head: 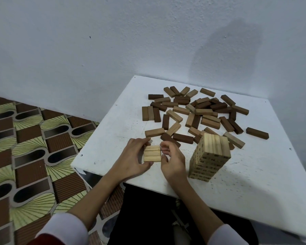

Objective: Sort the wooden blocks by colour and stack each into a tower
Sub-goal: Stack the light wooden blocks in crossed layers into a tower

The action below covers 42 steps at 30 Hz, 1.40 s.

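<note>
The left hand (133, 157) and right hand (172, 160) curl against opposite sides of a flat row of pale blocks (152, 153) on the table (251, 179), hiding its ends, beside a pale tower (209, 157) that screens part of the brown pile (198, 112).

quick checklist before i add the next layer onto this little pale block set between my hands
1. Pale block layer squared up: ok, its blocks lie flush side by side.
2. Grip: ok, left hand and right hand press its two sides.
3. Colour match: ok, the layer is the same pale wood as the tall pale tower.
4. More pale blocks loose: cannot tell, the scattered pile looks medium and dark brown.
5. Tall tower straight: ok, no visible lean.
6. Space on the white table around the layer: ok, though a dark block lies just behind.
</note>
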### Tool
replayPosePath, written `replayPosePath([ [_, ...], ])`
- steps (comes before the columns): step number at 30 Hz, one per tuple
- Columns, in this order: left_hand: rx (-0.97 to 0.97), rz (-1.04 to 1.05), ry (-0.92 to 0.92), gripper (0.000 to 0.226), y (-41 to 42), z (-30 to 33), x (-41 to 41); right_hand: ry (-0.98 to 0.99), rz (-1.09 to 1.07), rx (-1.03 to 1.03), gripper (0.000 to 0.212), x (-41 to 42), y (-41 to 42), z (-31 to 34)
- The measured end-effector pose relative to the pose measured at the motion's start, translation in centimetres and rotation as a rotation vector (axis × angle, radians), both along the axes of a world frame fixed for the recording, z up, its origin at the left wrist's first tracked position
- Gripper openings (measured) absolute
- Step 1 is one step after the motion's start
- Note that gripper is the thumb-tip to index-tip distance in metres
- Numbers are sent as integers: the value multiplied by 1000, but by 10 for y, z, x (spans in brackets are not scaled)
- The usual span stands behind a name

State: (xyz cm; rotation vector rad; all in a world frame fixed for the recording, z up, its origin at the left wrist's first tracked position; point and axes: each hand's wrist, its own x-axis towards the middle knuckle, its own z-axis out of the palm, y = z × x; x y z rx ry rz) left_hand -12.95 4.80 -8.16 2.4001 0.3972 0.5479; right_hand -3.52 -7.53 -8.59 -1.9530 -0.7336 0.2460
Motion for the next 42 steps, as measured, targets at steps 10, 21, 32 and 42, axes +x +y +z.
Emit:
replayPosePath([
  [10,-16,0,18,66,-1,1,-1,5,7,-10,45,0,0,1],
  [21,-209,86,3,68,-2,8,-3,31,0,-53,34,-4,0,12],
  [32,-488,133,-260,77,9,78,-5,-146,276,6,42,-29,15,103],
  [42,-377,-119,-357,78,-31,157,17,-331,373,-42,54,20,-57,198],
])
